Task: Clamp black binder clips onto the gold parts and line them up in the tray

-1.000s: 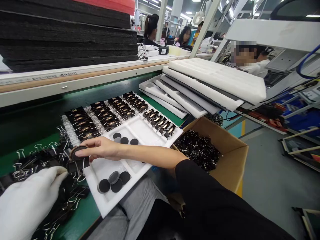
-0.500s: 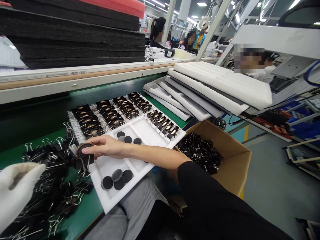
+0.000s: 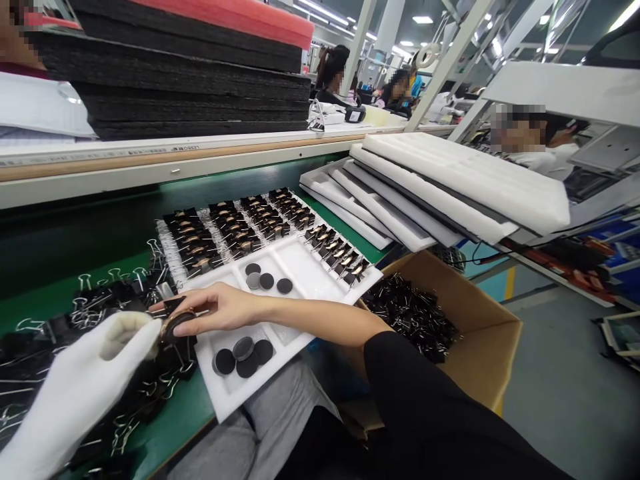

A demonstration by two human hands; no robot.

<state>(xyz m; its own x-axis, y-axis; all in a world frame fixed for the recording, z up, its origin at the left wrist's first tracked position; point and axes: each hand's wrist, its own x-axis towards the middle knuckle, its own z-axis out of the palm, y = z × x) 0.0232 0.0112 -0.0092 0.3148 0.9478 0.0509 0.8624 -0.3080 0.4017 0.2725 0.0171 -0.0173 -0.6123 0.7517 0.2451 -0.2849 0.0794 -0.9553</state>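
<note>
- The bare right hand [image 3: 225,312] has its thumb and fingers closed on a round dark disc [image 3: 181,322] with a copper-coloured rim, held above the near left of the table.
- The white-gloved left hand [image 3: 95,363] is curled, its thumb and forefinger narrowly spaced at the disc's left edge; I cannot tell whether they grip anything.
- Beneath and around the gloved hand, black binder clips [image 3: 100,300] with silver wire handles lie heaped on the green tabletop [image 3: 173,423].
- Just right of the disc, partly under the right forearm, is a white compartmented foam tray [image 3: 315,270].
- Four loose black discs [image 3: 225,362] lie in its near left compartment, some overlapping; four more [image 3: 267,281] lie in a compartment farther back.
- Clipped discs [image 3: 337,253] stand in a row along the tray's far right side.
- Beyond the tray's far left side, more clipped pieces [image 3: 190,243] stand in four rows.
- To the right, a cardboard box [image 3: 493,327] contains many binder clips.
- Farther back on the right, white foam trays [image 3: 465,177] are stacked unevenly.
- At far left stands a stack of black foam sheets [image 3: 200,93], topped with red.
</note>
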